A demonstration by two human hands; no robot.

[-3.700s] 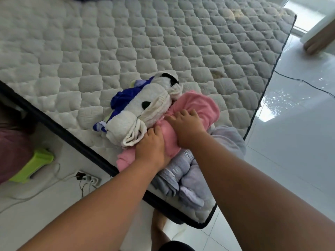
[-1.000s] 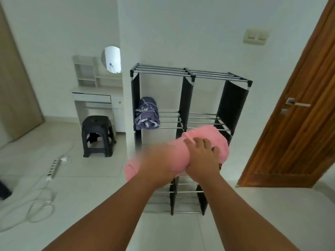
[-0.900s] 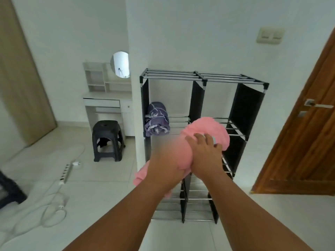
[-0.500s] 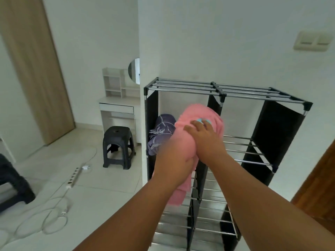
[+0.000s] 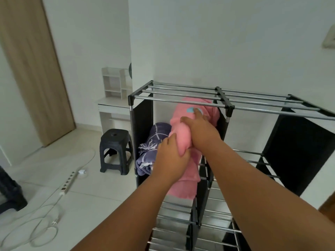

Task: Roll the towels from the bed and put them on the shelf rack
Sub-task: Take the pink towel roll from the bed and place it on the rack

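We record the pink towel (image 5: 182,135) as plain pink with a light-blue patch at its far end. The purple towel (image 5: 154,140), left of it, carries thin white lines. The shelf rack (image 5: 143,120) has black panels and silver rods; the stool (image 5: 116,142) is black.

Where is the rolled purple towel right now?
In the head view the purple towel sits in the upper left compartment of the shelf rack, against its black side panel, directly left of the pink towel.

The left hand (image 5: 171,158) hides parts of the pink towel (image 5: 182,136) and purple towel (image 5: 154,140) — wall switch (image 5: 329,40) cropped.
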